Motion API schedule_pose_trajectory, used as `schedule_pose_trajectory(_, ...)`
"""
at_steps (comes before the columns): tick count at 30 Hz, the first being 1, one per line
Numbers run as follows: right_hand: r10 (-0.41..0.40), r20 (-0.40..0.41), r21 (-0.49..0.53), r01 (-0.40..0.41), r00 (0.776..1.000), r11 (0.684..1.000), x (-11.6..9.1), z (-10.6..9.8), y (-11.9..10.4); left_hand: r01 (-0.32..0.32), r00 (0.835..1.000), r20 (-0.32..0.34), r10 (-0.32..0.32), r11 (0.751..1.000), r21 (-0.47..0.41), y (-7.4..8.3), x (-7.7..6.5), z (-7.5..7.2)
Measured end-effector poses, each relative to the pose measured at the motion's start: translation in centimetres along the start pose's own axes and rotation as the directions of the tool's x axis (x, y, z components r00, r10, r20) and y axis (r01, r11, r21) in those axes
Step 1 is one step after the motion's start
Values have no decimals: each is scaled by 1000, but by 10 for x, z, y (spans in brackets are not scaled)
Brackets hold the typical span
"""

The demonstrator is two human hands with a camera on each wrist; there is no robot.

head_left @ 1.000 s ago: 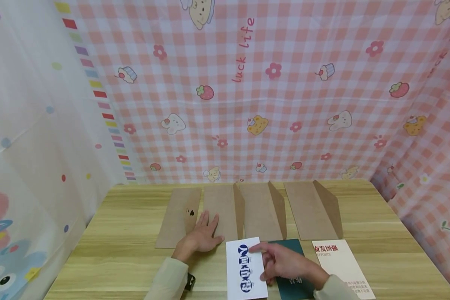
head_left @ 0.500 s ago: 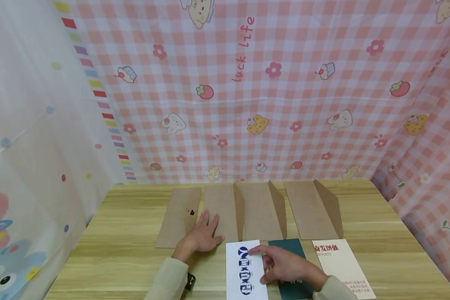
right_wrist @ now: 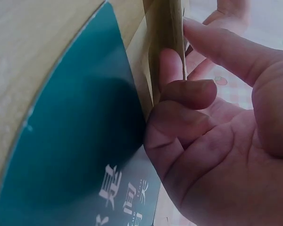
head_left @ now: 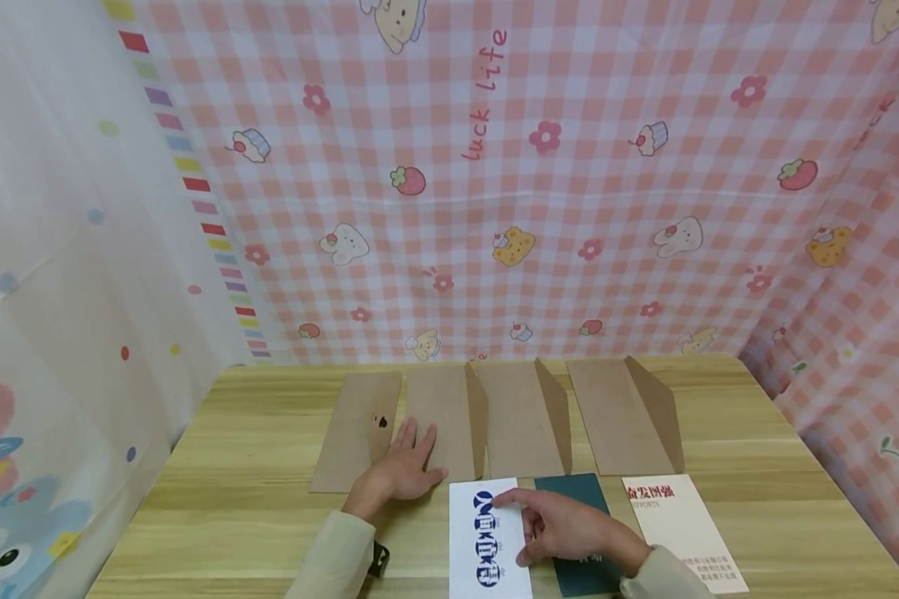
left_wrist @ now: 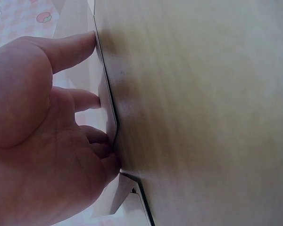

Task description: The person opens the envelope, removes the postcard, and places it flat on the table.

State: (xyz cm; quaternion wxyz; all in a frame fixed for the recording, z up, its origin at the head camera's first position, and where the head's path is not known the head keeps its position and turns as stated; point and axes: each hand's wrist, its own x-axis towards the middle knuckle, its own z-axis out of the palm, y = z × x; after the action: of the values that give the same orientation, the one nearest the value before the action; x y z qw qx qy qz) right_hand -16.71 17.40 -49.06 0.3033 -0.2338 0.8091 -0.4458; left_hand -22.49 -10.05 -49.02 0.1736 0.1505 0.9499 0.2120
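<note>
My left hand [head_left: 399, 472] rests with spread fingers across the edge between a kraft envelope [head_left: 348, 433] bearing a small dark print and a second kraft envelope [head_left: 438, 399] with its flap open. In the left wrist view, the fingertips [left_wrist: 91, 42] press along the envelopes' surface. My right hand [head_left: 573, 526] pinches the right edge of a white card [head_left: 487, 541] with blue lettering; its index finger lies over the card's face. A fingertip [right_wrist: 170, 66] shows on the card's underside in the right wrist view. The dark teal card [right_wrist: 70, 113] lies beneath that hand, partly covered.
Two more open-flapped kraft envelopes stand in the back row, one in the middle [head_left: 520, 424] and one at right [head_left: 618, 424]. A cream card [head_left: 685, 532] with red lettering lies front right. A checked cloth [head_left: 449, 208] hangs behind the wooden table [head_left: 217, 499].
The white card has tilted slightly and its top edge sits a little lower than a second ago, the right hand's grip adjusting with it. My left hand stays in place.
</note>
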Motion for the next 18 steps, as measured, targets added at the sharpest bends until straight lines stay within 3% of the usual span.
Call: schedule_pose_trajectory(18, 9, -4, 5, -9, 1000, 1000, -1, -1, 0, 10, 1000, 9, -10, 1000, 7, 0, 1, 0)
